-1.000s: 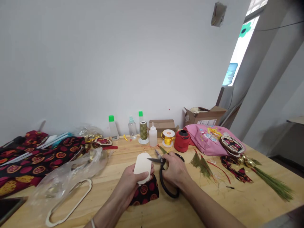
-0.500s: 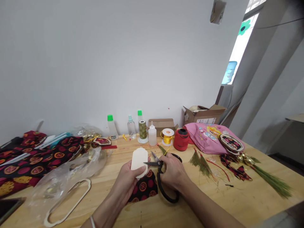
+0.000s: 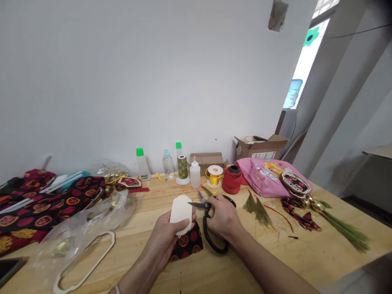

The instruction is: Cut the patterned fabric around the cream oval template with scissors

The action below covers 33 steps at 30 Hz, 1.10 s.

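Observation:
My left hand (image 3: pixel 167 239) grips a cream oblong wooden plaque (image 3: pixel 181 209) with a piece of dark red patterned fabric (image 3: pixel 186 244) hanging from under it. My right hand (image 3: pixel 223 218) holds black-handled scissors (image 3: pixel 208 224). The blades are parted and point left, just at the plaque's upper right edge. Both hands are low over the middle of the wooden table (image 3: pixel 260 253).
A wooden frame cut-out (image 3: pixel 85 261) and a clear plastic bag (image 3: pixel 88 222) lie to the left, with patterned cloth (image 3: pixel 45 208) beyond. Bottles (image 3: pixel 141 163), thread spools (image 3: pixel 183 168), a red spool (image 3: pixel 232 179), a pink bag (image 3: pixel 266 177), green tassels (image 3: pixel 346 232) and cardboard boxes (image 3: pixel 260 149) line the back and right.
The scissors' blades have shifted slightly along the plaque's right edge. My left hand has turned the plaque a little. The view has drifted a bit.

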Tool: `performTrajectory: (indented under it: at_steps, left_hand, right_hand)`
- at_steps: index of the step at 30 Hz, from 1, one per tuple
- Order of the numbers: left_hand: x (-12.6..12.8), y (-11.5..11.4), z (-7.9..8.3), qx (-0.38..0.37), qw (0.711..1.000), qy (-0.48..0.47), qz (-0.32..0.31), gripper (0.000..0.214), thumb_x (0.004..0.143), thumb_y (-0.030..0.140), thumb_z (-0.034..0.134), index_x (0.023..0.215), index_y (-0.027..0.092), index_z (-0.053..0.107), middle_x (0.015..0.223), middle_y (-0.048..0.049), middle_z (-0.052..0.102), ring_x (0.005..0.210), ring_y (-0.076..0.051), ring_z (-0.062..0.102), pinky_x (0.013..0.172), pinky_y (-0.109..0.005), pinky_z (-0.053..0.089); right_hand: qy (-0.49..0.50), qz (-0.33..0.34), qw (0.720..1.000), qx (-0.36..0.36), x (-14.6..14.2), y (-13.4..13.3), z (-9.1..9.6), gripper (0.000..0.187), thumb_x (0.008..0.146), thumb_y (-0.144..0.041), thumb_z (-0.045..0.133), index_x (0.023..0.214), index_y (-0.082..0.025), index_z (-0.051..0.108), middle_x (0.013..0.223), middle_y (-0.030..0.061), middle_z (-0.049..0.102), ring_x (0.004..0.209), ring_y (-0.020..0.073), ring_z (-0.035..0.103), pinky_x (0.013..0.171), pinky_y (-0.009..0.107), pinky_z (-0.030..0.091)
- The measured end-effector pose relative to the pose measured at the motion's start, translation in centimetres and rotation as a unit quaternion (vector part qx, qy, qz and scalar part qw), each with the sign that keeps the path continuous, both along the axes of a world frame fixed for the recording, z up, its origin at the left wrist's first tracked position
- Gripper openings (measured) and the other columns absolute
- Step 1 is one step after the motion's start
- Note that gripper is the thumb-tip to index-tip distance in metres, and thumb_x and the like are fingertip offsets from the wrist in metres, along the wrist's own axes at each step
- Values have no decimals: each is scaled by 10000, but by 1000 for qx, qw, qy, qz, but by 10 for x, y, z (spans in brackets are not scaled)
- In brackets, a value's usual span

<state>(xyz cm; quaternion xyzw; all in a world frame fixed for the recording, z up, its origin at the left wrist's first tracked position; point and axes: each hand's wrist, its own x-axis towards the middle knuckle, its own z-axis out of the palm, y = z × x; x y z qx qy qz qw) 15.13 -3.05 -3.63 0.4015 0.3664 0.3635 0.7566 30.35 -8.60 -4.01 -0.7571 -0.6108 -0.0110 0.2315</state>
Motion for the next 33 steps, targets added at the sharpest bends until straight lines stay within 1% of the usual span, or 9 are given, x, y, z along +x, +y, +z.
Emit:
performTrajectory:
  at_steps: [2,6,10,13,15,19,23,29,33]
  left_hand:
    - [0,-1,0,0,1000,-1,16,256,533,9,667,773,95,644,717,-78,693,650,-154,638,636,-210,499]
    - [0,-1,2,5,1000,1,-5,232,533,15,672,754,77,645,715,-92,689,660,-165,637,645,-221,501]
    - [-1,-1,2,3,1000,6,5,233,550,8,659,772,77,639,696,-91,688,640,-153,634,632,-210,500]
    - [-2,-1,2,-2,999,10,-39,250,566,8,650,807,75,637,760,-102,688,700,-164,635,661,-215,501]
    - [-2,-1,3,-4,999,11,-49,244,567,2,645,802,72,639,758,-103,688,703,-165,636,663,-211,501]
    - [-2,2,5,-8,999,16,-30,230,560,-5,646,774,80,643,685,-90,687,648,-153,638,634,-204,507]
    - [-4,4,6,-6,999,26,-29,221,562,-17,635,761,78,643,678,-89,687,666,-158,640,642,-206,507]
    - [-3,3,6,7,999,31,-35,220,567,-8,631,770,76,637,685,-85,687,638,-144,635,632,-196,498]
    - [-3,3,5,9,999,42,-28,228,549,0,637,760,86,634,704,-84,688,675,-158,635,653,-212,492]
  right_hand:
    - [0,16,1000,-1,0,-1,0,181,618,-230,557,797,-215,571,726,17,480,697,159,478,590,238,309]
    - [11,10,1000,-3,0,-1,1,156,622,-215,536,775,-211,565,711,13,476,692,154,477,583,233,305]
    - [16,20,1000,-5,1,-1,3,152,601,-208,546,752,-208,564,713,11,474,678,150,474,575,230,300]
    - [31,2,1000,-2,3,-1,3,173,595,-190,542,765,-204,566,714,13,478,693,155,479,585,227,305]
    - [29,2,1000,2,3,-2,3,176,594,-174,535,764,-204,566,716,12,475,698,154,478,592,223,305]
    - [22,25,999,6,2,-4,0,154,606,-187,533,755,-209,565,710,8,464,691,151,469,590,222,297]
    - [34,36,999,15,1,-3,0,161,589,-187,533,747,-209,561,700,6,460,678,148,466,579,222,293]
    - [38,33,999,23,0,-2,1,142,585,-190,523,721,-204,557,678,4,448,657,148,454,565,224,291]
    - [41,34,998,36,1,-1,-1,155,561,-172,526,710,-205,555,669,-2,437,653,150,445,573,232,301]
